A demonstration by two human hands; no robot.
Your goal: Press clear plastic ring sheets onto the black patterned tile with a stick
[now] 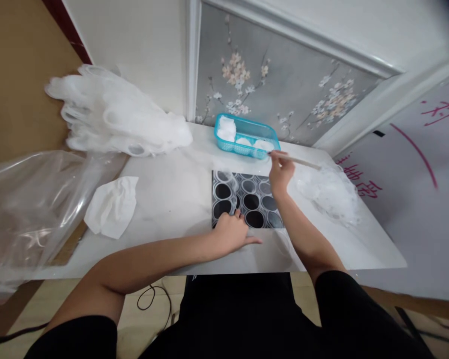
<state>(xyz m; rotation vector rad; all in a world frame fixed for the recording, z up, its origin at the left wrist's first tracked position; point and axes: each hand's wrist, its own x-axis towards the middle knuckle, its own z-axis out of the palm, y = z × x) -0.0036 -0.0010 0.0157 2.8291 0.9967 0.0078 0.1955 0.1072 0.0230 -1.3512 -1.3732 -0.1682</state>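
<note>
Head view: a stick (pixel 303 161) is pinched in the right hand (pixel 281 173), and by the left hand (pixel 232 232) (finger grip cannot be told) some circles (pixel 254 219) are clouded, others left black.

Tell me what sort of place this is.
Probably an indoor handwork spot: a white table bears a dark ring-patterned sheet and a blue basket of white pieces, with a framed floral panel behind.

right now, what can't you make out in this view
All in the head view:
Patterned sheet: part of its lower left is hidden by the left hand.
Pale stick in the right hand: tip too small and blurred.
White board: cut off by the right edge.
Clear plastic: cut off by the left edge.
</note>
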